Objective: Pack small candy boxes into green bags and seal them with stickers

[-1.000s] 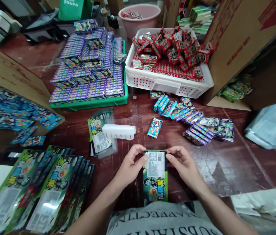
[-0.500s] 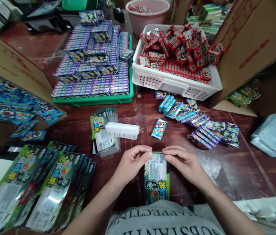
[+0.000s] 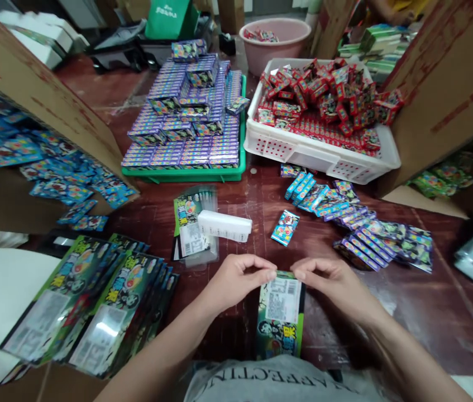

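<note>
A green and black printed candy pouch lies in front of my body, its white label side up and its lettering upside down to me. My left hand pinches the left corner of its far edge between thumb and forefinger. At the right corner of that edge, my right hand pinches in the same way. Just beyond the hands lies a small blue candy packet. A white strip of stickers or labels rests partly over several flat pouches to the left.
Filled pouches are stacked at the near left. Purple boxes fill a green tray; red packets heap in a white basket. Loose purple packets lie at right. Cardboard boxes flank both sides. Behind stands a pink tub.
The whole view has shifted, so most things appear farther right and slightly lower. Both hands still pinch the pouch's far edge.
</note>
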A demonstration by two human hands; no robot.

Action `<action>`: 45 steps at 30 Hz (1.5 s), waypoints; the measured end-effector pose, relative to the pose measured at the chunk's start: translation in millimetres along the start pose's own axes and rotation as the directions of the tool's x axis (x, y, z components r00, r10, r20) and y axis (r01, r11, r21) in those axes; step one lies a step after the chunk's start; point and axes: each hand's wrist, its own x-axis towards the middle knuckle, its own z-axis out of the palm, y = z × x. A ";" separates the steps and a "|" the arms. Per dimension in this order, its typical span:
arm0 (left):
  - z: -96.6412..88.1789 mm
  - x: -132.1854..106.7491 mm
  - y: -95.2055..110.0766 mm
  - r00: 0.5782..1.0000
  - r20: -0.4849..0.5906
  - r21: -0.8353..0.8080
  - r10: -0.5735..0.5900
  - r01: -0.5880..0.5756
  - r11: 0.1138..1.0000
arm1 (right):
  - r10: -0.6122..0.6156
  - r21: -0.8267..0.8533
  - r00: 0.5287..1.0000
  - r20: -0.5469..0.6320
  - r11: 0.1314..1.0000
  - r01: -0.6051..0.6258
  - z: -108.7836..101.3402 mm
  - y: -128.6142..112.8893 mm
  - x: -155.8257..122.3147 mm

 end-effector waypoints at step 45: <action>-51.8 47.8 35.6 0.907 -0.267 0.105 0.326 -0.309 0.945 | -0.349 -0.010 0.932 -0.101 0.937 0.350 -26.2 -46.2 110.7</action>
